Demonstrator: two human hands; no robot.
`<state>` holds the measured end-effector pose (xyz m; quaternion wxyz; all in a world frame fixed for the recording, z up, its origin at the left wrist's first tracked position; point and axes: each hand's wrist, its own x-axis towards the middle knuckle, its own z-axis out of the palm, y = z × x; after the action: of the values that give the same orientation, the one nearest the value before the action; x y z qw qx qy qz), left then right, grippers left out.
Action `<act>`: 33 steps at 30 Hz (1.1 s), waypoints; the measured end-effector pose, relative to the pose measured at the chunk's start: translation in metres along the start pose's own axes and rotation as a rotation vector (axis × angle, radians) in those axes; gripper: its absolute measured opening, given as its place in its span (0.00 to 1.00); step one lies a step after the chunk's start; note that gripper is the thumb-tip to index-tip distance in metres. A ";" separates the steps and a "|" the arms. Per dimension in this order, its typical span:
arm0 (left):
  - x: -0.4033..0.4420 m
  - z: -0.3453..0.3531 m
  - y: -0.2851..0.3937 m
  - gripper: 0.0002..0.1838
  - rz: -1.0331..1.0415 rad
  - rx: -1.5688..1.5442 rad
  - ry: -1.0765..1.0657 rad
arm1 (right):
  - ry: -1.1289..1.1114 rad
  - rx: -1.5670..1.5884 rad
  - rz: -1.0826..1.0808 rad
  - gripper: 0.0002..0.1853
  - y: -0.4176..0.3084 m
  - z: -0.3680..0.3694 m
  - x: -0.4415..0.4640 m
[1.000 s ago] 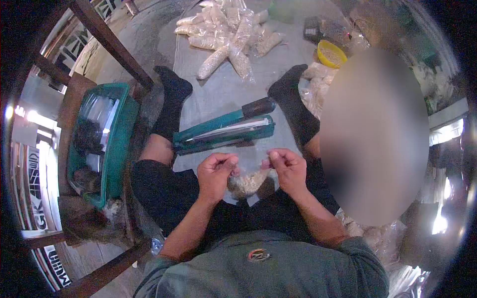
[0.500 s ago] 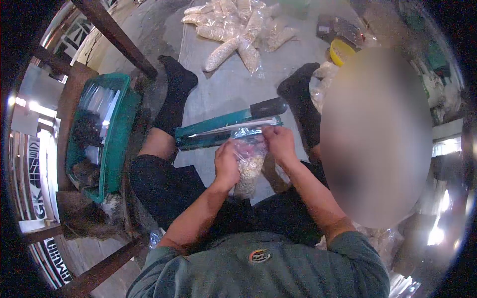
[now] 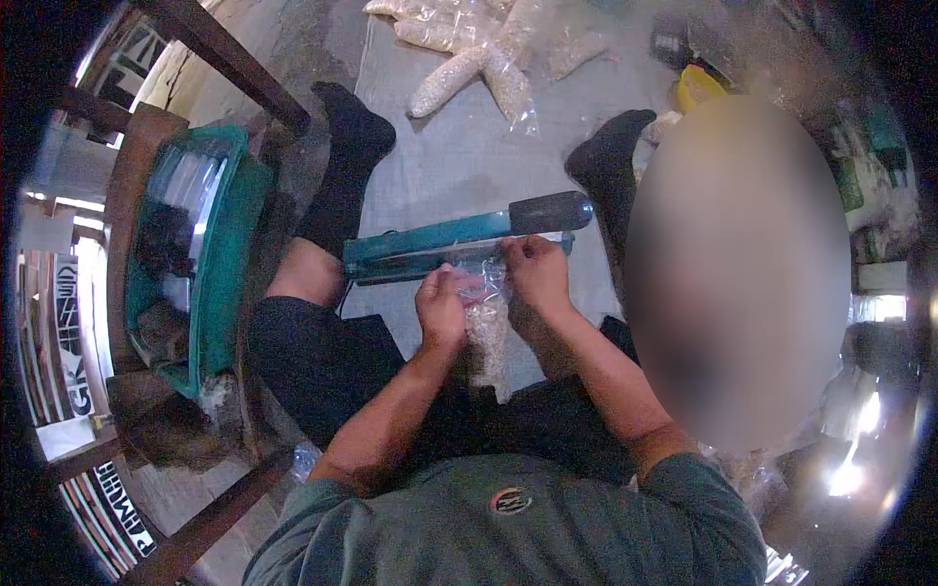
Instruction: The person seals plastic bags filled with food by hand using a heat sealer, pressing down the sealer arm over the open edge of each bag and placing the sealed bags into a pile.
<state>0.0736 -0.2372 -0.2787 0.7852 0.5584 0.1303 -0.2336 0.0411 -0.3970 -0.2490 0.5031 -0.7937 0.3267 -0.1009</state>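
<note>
A clear plastic bag (image 3: 487, 337) part filled with pale, puffed-looking pieces hangs between my two hands, in front of my lap. My left hand (image 3: 445, 311) grips its upper left side, fingers bent around the film. With thumb and fingers pinched, my right hand (image 3: 537, 278) holds the top right edge of the bag. Just beyond them lies a long teal impulse sealer (image 3: 425, 242) with a black handle end (image 3: 552, 211). The bag's mouth is up against the sealer's near side; whether film lies between its bars I cannot tell.
Filled bags (image 3: 469, 73) lie on the grey floor sheet ahead. To the left stands a green bin (image 3: 210, 293) with clear plastic inside, near wooden bars (image 3: 230, 73). A yellow bowl (image 3: 698, 88) is at the upper right, beside a blurred area.
My right hand has come closer to my left, and the bag's top looks narrower, more gathered. The view has shifted slightly, so the filled bags ahead sit higher in it.
</note>
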 end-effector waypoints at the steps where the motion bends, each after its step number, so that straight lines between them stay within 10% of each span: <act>1: 0.001 0.000 -0.002 0.17 0.042 -0.007 0.014 | 0.010 -0.005 0.004 0.18 -0.001 0.001 0.000; 9: 0.007 -0.001 -0.009 0.15 0.032 -0.012 0.007 | 0.001 0.053 0.069 0.16 -0.024 -0.018 -0.009; 13: 0.010 -0.003 -0.013 0.15 0.016 -0.009 0.021 | 0.293 -0.259 -0.142 0.14 -0.009 -0.063 0.002; 18: 0.007 0.003 -0.007 0.14 -0.019 -0.035 0.026 | 0.671 0.217 -0.442 0.09 -0.070 -0.101 0.010; 22: 0.008 0.003 -0.006 0.14 -0.010 -0.072 0.000 | 0.352 -0.265 -0.874 0.11 -0.119 -0.102 -0.005; 33: 0.013 -0.001 -0.009 0.13 -0.017 -0.084 0.008 | 0.311 -0.529 -0.775 0.13 -0.038 -0.050 0.004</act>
<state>0.0796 -0.2414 -0.2927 0.8056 0.5246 0.1478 -0.2324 0.0355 -0.4257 -0.1931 0.1552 -0.9329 0.0931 -0.3114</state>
